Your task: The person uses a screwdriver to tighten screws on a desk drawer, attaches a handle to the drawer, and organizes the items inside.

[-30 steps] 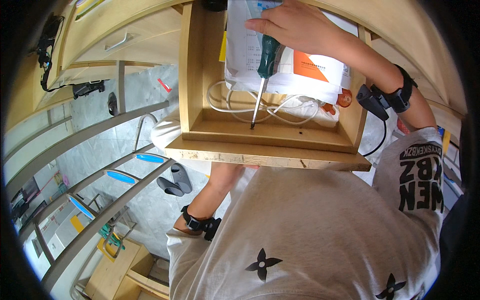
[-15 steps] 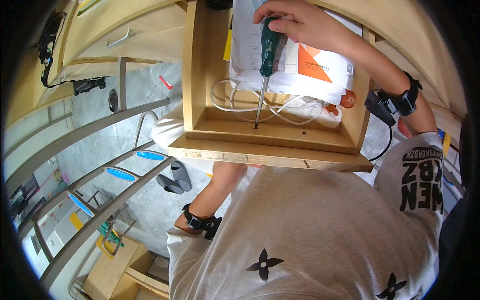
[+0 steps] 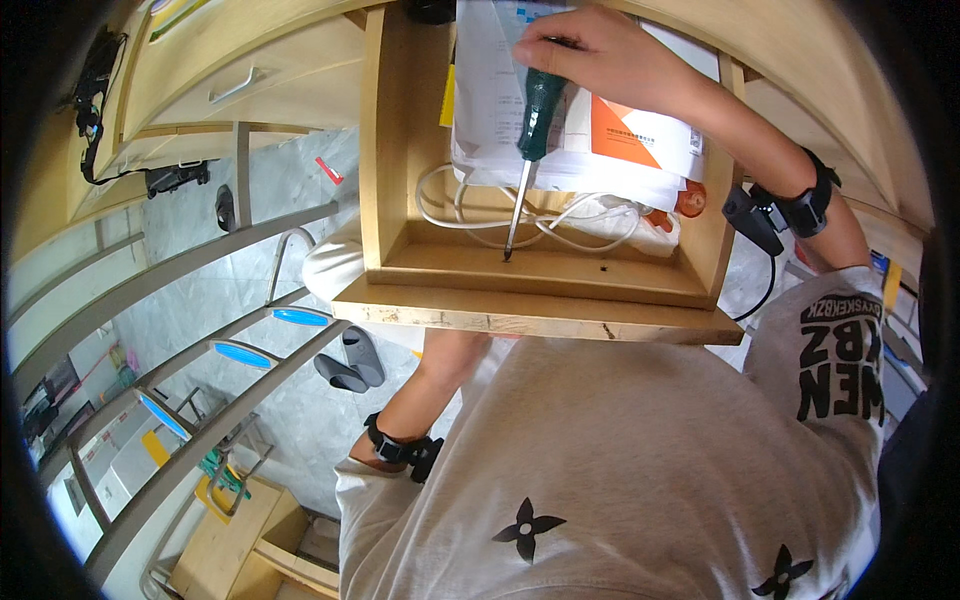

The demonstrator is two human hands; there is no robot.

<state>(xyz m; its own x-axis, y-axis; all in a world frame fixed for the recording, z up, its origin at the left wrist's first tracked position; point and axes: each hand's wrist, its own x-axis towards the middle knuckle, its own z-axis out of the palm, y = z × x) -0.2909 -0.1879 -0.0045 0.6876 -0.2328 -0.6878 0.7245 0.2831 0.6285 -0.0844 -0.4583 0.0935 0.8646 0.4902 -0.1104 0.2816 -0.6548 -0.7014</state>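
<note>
My right hand (image 3: 575, 55) is closed on the top of a green-handled screwdriver (image 3: 540, 115). Its tip rests at a small spot on the inside of the front board of a pulled-out wooden drawer (image 3: 375, 150). Inside the drawer lie papers (image 3: 490, 90), an orange-and-white sheet (image 3: 618, 130), a looped white cable (image 3: 430, 205), a white bundle (image 3: 655, 230) and a reddish round item (image 3: 692, 198). My left hand (image 3: 480, 340) reaches under the drawer's front, and its fingers are hidden there.
Wooden cabinets (image 3: 180, 75) with black straps hanging stand at the upper left. A metal ladder with blue treads (image 3: 240, 355) runs along the left. Grey slippers (image 3: 360, 355) lie on the tiled floor (image 3: 320, 430). A wooden unit (image 3: 230, 540) is at the lower left.
My right hand shifted slightly right and back again, its grip on the screwdriver handle changing as it turned. The screwdriver's tip stays at the same spot. My left forearm barely moved.
</note>
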